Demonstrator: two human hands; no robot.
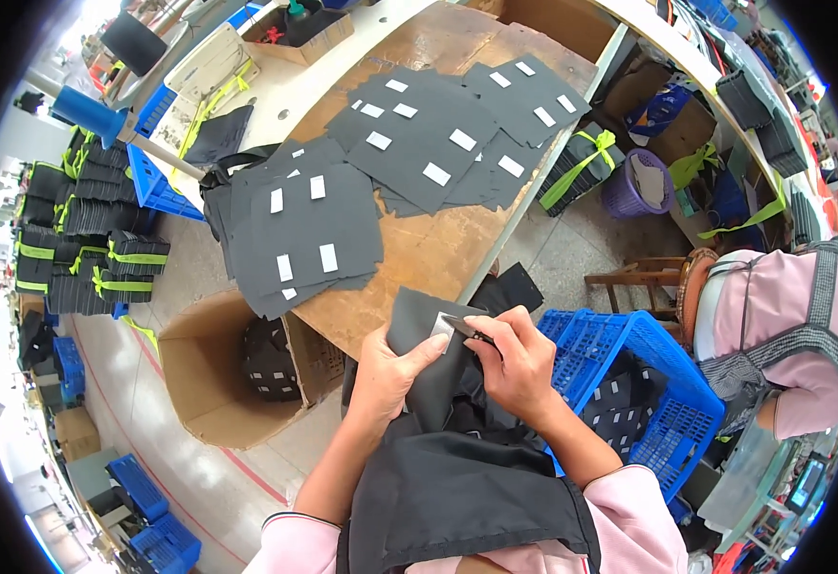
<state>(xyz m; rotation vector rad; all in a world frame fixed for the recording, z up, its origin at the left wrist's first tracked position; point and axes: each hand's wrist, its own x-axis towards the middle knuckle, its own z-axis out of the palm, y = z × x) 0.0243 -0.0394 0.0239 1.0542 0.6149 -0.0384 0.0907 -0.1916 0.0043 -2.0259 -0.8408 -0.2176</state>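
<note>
Over my lap, my left hand (381, 378) is closed on a dark grey fabric piece (413, 318), its thumb pressing beside a small white patch (441, 334). My right hand (519, 362) grips small black thread snips (469, 330), whose tip touches or nearly touches the patch's upper right edge. Ahead of my hands, on a worn wooden tabletop (409, 258), similar dark pieces lie in overlapping piles: a left pile (299, 230), a middle pile (419, 134) and a far right pile (524, 86). White rectangles sit on all of them. More dark cloth under my hands is partly hidden.
An open cardboard box (194, 383) stands left of the table; a blue plastic crate (682, 430) with patched pieces is at my right. Beyond are a purple basket (629, 196), a wooden stool (629, 275) and a seated person (773, 306). Bundles with lime ties (84, 230) stack at left.
</note>
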